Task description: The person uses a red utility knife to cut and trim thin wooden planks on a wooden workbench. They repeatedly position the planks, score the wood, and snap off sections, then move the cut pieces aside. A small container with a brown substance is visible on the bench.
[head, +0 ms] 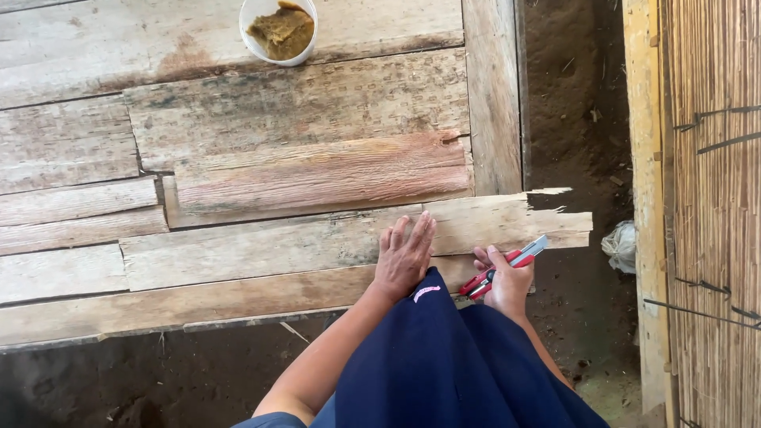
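Left hand [404, 257]: lies flat, fingers spread wide, palm down on the wooden counter [238, 158]; it holds nothing.
Right hand [506, 281]: just beside the left hand, at the counter's near edge, closed around a red utility knife [506, 269].
Knife: its red and grey body crosses the right hand; the blade end points up and away to the right, past the splintered end of a plank [507, 222].
Cup [279, 30]: a white round cup, well beyond both hands at the far side of the counter, upright.
Cup contents: a brownish-yellow, lumpy paste [284, 32] that fills most of it.
Dark blue cloth [444, 364]: covers the lap below both hands.
Reed wall [713, 198]: well to the right of the right hand.
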